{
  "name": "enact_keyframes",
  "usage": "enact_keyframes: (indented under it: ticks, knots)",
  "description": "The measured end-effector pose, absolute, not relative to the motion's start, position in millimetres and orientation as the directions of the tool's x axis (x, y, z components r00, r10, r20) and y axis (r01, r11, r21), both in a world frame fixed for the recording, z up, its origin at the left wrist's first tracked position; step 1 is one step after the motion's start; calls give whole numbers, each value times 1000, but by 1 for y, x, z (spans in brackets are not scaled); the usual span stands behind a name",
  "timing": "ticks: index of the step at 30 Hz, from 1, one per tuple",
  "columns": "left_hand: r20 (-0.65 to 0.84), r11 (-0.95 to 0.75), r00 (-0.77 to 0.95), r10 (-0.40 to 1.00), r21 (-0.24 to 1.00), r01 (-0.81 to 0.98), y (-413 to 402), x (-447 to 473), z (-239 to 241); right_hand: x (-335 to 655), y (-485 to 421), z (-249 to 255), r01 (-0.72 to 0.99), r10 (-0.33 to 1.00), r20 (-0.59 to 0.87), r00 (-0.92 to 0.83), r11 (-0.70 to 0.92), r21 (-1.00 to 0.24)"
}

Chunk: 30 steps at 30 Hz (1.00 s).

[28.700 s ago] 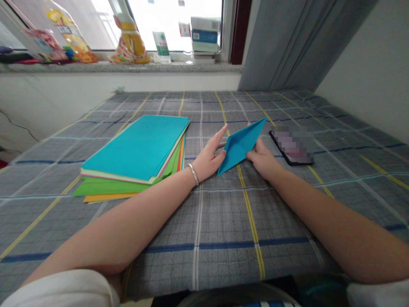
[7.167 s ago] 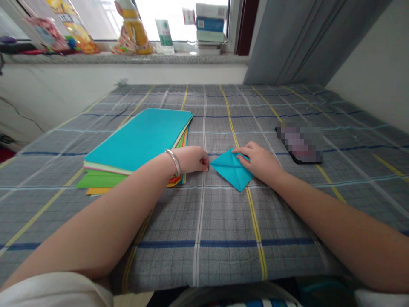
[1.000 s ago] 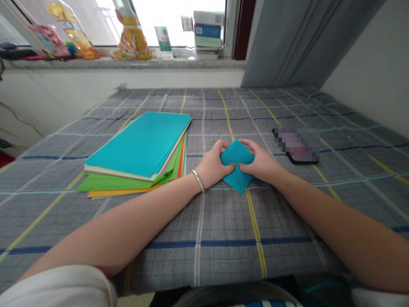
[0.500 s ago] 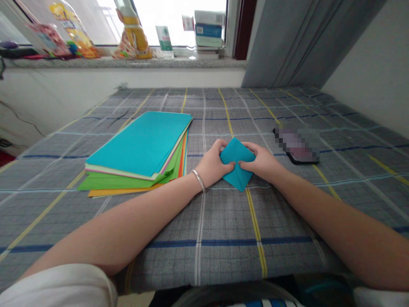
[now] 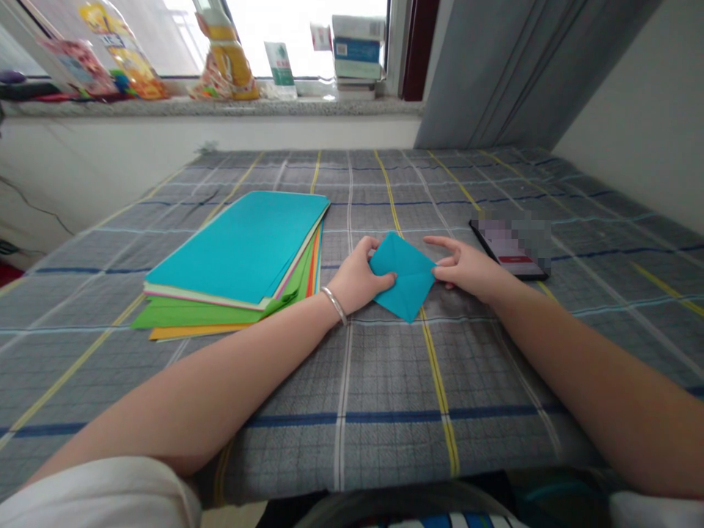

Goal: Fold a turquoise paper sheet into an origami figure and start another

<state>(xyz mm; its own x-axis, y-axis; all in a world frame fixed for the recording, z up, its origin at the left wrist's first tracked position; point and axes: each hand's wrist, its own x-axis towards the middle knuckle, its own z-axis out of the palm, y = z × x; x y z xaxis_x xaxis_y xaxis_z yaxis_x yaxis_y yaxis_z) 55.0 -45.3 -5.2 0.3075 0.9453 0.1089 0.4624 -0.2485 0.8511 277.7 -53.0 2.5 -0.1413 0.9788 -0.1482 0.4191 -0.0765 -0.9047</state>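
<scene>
A blue sheet of paper, folded into a small diamond with creases across it, is held just above the checked cloth. My left hand, with a silver bangle at the wrist, grips its left side, thumb on top and fingers behind. At the paper's right corner, the thumb and a bent finger of my right hand close on the tip. The right index finger points out free above that corner. Whatever lies under the paper is hidden.
A stack of coloured paper, blue on top, lies to the left. On the right rests a phone, its screen partly blurred. Bottles, packets and boxes line the windowsill behind the cloth-covered surface.
My right thumb has left the paper's middle, and that hand has shifted right to the corner, index finger extended. The paper has turned slightly and moved a little left with my left hand.
</scene>
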Motion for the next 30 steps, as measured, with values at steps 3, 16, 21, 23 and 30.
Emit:
enact_keyframes:
  ticks: [3,16,21,23,30]
  knots:
    - [104,-237,304,947,865,442,-42,53,-5,280,-53,6,366,977,-161,-138,-101,-925]
    - [143,-239,259,955,889,391,-35,54,-11,272,-54,5,323,990,-102,-96,-66,-944]
    - [65,-169,359,931,949,266,-33,54,-8,258,-61,-1,289,996,13,-92,39,-956]
    - [27,-130,371,928,958,257,-32,53,-7,255,-64,1,264,995,52,-80,71,-962]
    - [-53,-87,387,920,938,335,-36,54,0,258,-66,3,289,990,137,-41,143,-946]
